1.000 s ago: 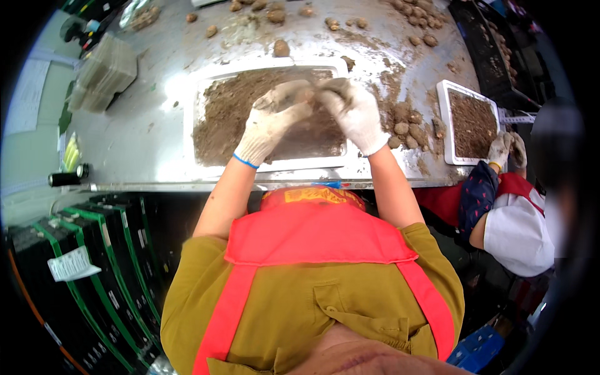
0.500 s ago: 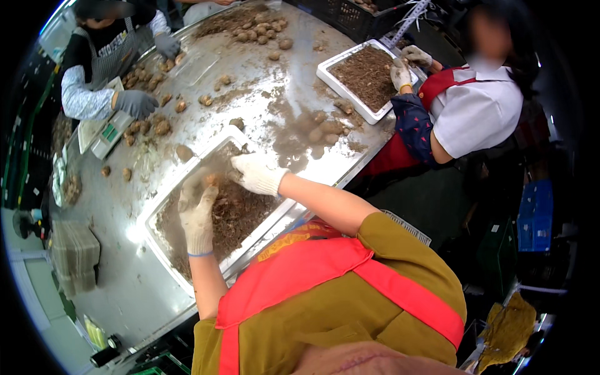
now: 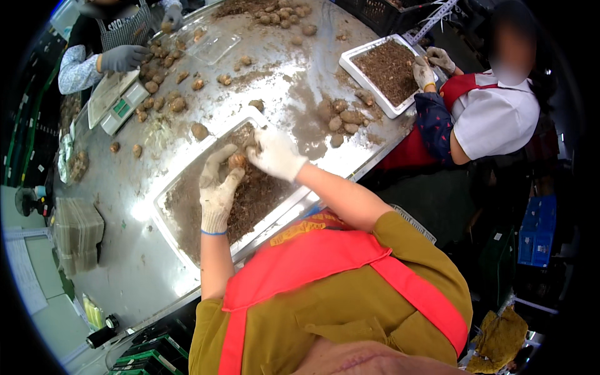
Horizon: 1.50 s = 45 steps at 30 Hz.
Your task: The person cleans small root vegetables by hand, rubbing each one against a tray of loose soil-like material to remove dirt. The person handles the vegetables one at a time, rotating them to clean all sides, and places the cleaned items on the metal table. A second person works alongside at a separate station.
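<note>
A white foam box [image 3: 177, 250] of loose brown soil and fibrous scraps [image 3: 256, 194] sits on the metal table right before me. Over it, my left hand [image 3: 217, 190], in a soiled white knit glove, has thumb and fingers curled round a small round brown tuber [image 3: 237, 160], taro-like with a reddish-brown patch. Close beside that tuber, my right hand [image 3: 278, 154], gloved alike, has its fingers pinched together above the box's far part. Whatever its fingertips grip is too small to make out.
Across the metal table [image 3: 134, 275] lie loose tubers [image 3: 350, 117] and a scale [image 3: 122, 107]. A co-worker at the right handles a second soil-filled foam box [image 3: 395, 112]; another, far left, wears grey gloves [image 3: 125, 58]. Stacked clear plastic trays [image 3: 78, 234] stand at the left.
My left hand has come up out of the soil with the tuber now plainly visible in it. My right hand stays close by. The whole view has shifted slightly.
</note>
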### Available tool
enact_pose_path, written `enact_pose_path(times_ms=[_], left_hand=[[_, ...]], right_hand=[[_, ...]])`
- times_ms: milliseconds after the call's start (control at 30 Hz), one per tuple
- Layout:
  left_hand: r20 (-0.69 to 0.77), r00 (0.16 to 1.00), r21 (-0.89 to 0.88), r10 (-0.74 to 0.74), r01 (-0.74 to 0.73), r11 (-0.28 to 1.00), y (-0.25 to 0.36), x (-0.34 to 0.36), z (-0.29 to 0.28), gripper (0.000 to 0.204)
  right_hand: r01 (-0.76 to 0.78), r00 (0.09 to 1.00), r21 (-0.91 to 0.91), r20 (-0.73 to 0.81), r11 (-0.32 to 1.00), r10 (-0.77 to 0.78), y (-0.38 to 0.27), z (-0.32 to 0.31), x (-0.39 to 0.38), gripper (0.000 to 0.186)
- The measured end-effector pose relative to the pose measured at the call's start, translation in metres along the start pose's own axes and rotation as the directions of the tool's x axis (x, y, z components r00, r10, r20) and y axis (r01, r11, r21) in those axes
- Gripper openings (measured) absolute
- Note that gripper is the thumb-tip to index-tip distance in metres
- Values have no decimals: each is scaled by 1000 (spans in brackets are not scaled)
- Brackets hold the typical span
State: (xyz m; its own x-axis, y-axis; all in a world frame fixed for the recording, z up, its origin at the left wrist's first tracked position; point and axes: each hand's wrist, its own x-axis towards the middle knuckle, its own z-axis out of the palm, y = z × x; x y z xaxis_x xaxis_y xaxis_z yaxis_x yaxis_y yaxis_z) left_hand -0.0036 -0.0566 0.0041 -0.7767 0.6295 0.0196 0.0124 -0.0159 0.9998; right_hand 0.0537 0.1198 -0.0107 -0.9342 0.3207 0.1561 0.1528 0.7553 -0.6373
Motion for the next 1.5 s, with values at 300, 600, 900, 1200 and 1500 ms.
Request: enact_pose_path(times_ms=[300, 600, 900, 1200, 1500], left_hand=[[232, 973, -591, 12, 131, 796, -8, 2, -16, 58], [-168, 986, -323, -5, -50, 945, -52, 10, -5, 34], [-144, 989, -77, 27, -39, 996, -38, 9, 1, 47], [-236, 961, -292, -141, 68, 954, -30, 6, -6, 33], [-9, 980, -515, -196, 164, 842, -50, 11, -4, 81]], right_hand=[[-160, 984, 114, 91, 980, 150, 19, -5, -19, 33], [199, 977, 417, -151, 887, -149, -28, -8, -25, 25], [334, 902, 86, -317, 939, -292, -29, 15, -16, 14], [-142, 937, -212, 287, 967, 200, -7, -6, -3, 41], [291, 955, 159, 9, 943, -296, -20, 18, -2, 54]])
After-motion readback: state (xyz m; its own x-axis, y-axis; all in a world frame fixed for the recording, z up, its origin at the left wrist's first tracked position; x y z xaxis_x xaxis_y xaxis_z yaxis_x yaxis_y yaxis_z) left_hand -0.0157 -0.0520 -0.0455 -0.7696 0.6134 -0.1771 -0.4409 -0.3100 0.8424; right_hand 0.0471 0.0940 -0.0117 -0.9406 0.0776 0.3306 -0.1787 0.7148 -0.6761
